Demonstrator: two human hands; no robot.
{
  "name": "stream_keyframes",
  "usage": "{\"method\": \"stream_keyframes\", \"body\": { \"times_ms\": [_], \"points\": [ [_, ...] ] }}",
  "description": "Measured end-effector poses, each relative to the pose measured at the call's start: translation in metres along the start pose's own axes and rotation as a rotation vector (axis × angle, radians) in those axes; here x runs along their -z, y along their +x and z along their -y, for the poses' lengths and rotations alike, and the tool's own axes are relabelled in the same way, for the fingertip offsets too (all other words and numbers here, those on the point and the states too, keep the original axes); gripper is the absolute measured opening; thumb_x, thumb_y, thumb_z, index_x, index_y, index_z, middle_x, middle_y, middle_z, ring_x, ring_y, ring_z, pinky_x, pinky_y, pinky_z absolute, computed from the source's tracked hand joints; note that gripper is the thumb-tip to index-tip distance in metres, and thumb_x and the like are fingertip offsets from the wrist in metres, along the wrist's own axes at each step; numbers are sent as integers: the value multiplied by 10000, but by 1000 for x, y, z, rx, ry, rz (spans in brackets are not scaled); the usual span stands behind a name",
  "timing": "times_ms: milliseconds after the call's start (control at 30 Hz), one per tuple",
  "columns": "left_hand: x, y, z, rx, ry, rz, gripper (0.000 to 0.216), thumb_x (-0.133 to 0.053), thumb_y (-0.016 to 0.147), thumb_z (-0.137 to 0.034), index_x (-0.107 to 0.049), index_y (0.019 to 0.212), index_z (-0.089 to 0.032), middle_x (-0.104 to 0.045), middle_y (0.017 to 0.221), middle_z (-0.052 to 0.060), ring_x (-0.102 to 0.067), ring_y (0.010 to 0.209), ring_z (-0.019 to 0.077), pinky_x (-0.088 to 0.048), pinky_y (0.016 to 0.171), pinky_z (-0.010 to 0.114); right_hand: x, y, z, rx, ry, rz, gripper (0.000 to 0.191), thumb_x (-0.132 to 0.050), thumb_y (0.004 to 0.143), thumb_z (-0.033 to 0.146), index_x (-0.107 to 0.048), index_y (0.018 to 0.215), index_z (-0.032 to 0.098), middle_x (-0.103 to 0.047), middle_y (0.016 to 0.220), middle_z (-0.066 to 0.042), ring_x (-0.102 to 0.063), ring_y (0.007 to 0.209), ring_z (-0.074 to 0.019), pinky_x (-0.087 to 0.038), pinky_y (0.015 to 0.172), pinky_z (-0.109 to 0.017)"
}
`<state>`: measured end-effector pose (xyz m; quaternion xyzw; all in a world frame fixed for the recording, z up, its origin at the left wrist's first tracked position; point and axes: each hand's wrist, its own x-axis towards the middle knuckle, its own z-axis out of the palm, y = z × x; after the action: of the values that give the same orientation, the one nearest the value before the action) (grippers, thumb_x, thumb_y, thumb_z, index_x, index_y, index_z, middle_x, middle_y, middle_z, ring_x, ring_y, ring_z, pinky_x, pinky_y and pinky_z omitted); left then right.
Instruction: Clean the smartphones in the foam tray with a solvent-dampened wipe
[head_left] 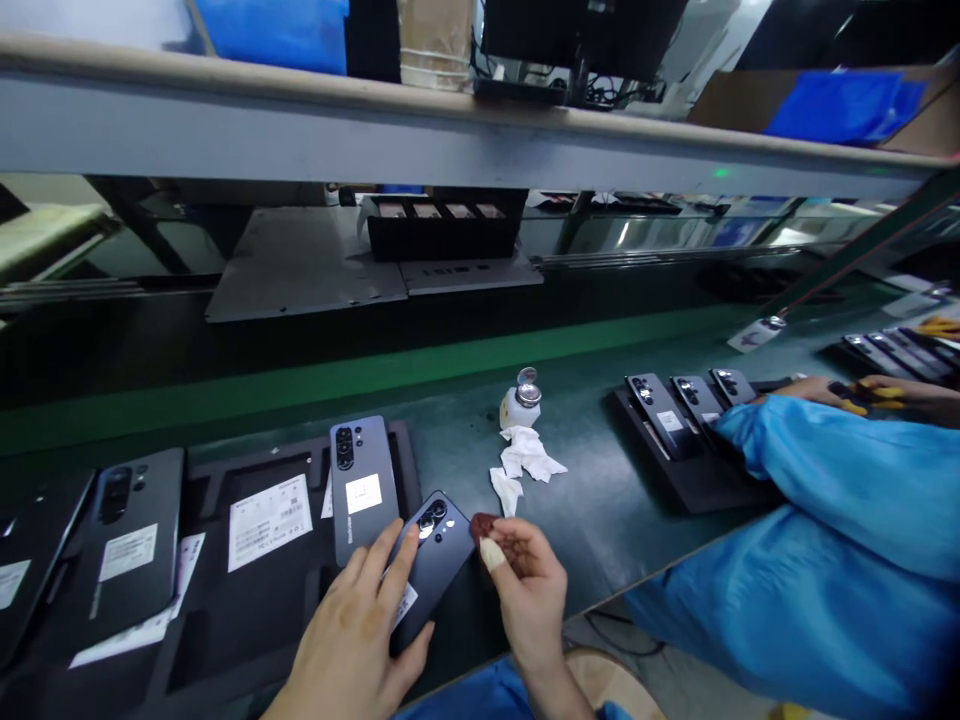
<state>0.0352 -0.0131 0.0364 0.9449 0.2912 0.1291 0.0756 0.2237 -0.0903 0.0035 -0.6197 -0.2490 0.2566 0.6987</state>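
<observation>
My left hand (360, 625) grips a dark smartphone (442, 560) by its sides, back facing up and camera lenses at the top. With a pinch, my right hand (525, 590) holds a small dark reddish-brown piece (484, 527) against or very near the phone's upper right corner; its material is unclear. A pale cover wraps my right thumb tip. Just left of the held phone, another smartphone (362, 480) with a white label lies in a black tray (247, 620). Farther left in that tray are a dark phone (139, 540) and a printed label sheet (270, 522).
A small white bottle (521, 405) with a metal lid stands behind crumpled white tissues (529, 455). To the right, a co-worker's blue sleeve (840, 480) reaches past another tray (697, 485) of phones. A shelf edge (450, 130) crosses above the green bench (592, 520).
</observation>
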Motion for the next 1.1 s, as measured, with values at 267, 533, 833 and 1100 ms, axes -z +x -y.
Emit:
{"method": "stream_keyframes", "body": {
  "times_ms": [267, 533, 833, 1100],
  "points": [
    [1, 0, -1, 20, -13, -15, 719, -583, 816, -327, -319, 1473, -199, -455, 1403, 103, -535, 1123, 264, -545, 878, 369, -11, 62, 9, -158, 243, 280, 257, -796, 662, 232, -647, 864, 175, -633, 760, -8, -568, 621, -90, -432, 511, -157],
    [0, 0, -1, 32, -19, -6, 741, -584, 814, -309, -288, 1487, -216, -435, 1422, 88, -512, 1143, 261, -535, 898, 375, 7, 27, 3, -119, 97, 330, 174, -753, 761, 256, -641, 869, 177, -618, 774, -1, -557, 645, -72, -439, 584, -152],
    [1, 1, 0, 68, -24, -8, 721, -559, 846, -338, -274, 1493, -193, -453, 1396, 119, -513, 1144, 280, -526, 895, 399, 2, -3, 3, 15, -9, 168, 137, -695, 813, 253, -638, 894, 158, -638, 816, -36, -610, 749, -129, -499, 706, -220],
    [0, -1, -2, 59, -5, -54, 736, -582, 820, -317, -293, 1487, -199, -454, 1404, 108, -520, 1148, 281, -514, 916, 391, 0, 11, 5, 34, -42, 199, 145, -669, 825, 266, -634, 923, 164, -640, 835, -38, -614, 762, -138, -498, 709, -232]
  ]
}}
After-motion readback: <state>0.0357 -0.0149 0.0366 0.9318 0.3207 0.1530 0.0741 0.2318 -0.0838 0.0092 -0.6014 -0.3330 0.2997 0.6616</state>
